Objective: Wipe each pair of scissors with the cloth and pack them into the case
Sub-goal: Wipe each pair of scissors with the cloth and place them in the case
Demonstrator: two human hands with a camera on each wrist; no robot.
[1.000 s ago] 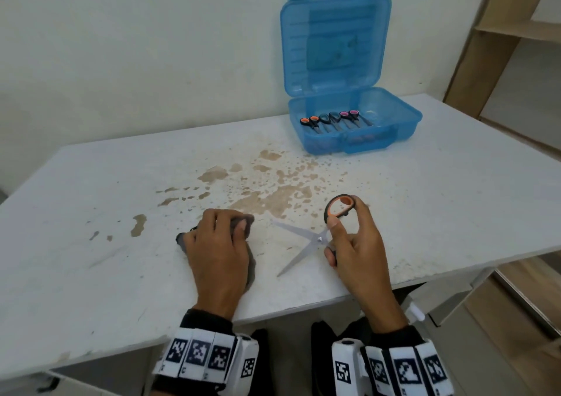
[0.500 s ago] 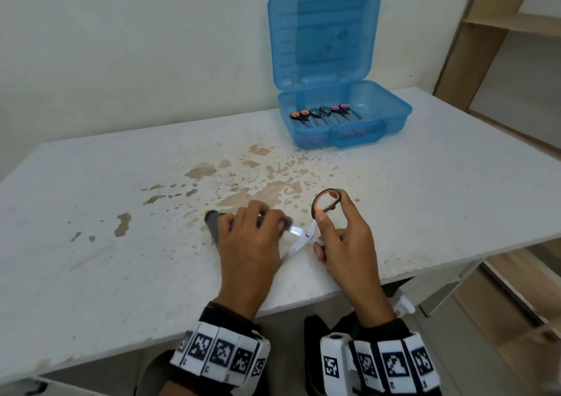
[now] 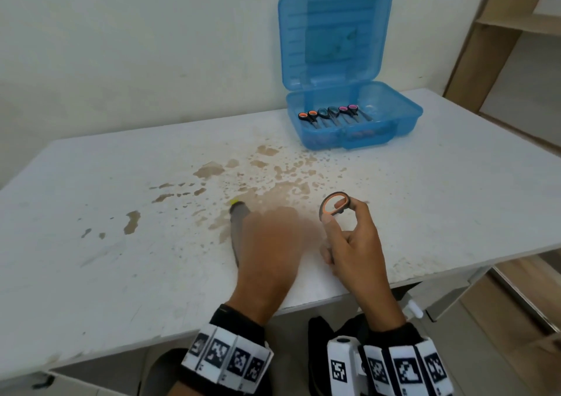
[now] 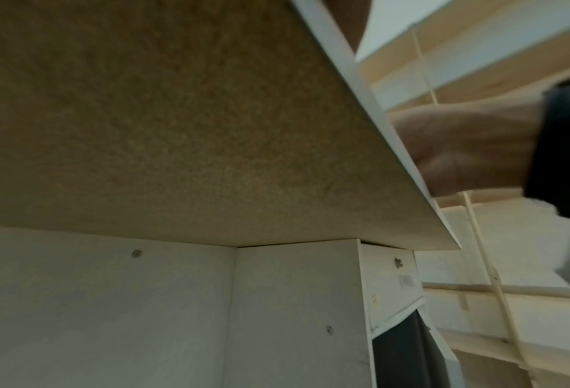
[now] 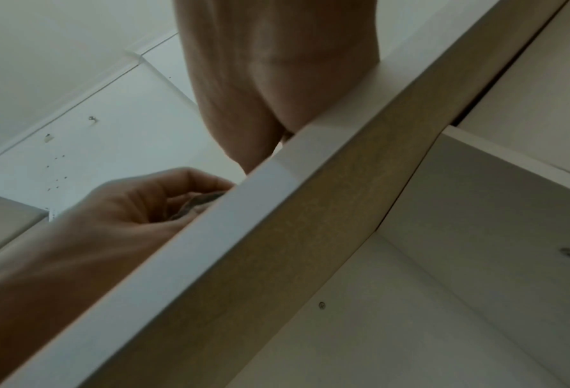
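My right hand [image 3: 340, 225] grips a pair of scissors by its orange-and-black handles [image 3: 335, 203], held just above the table's front edge. My left hand [image 3: 271, 240], blurred by motion, holds the grey cloth [image 3: 236, 228] over the blades, which are hidden. In the right wrist view the left hand's fingers [image 5: 190, 183] curl round the cloth [image 5: 195, 207]. The open blue case [image 3: 406, 113] stands at the back right. Inside it lie three pairs of scissors, orange [image 3: 307, 116], teal [image 3: 327, 113] and pink [image 3: 348, 109].
The white table [image 3: 106, 259] has brown stains [image 3: 209, 171] across its middle. The wall rises just behind the case lid [image 3: 334, 31]. Wooden shelving [image 3: 516, 31] stands to the right. Both wrist views show mostly the table's underside [image 4: 177, 118] and front edge [image 5: 243, 210].
My left hand has slid right with the cloth, from beside the scissors onto the blades, which are now covered. My right hand keeps hold of the handles.
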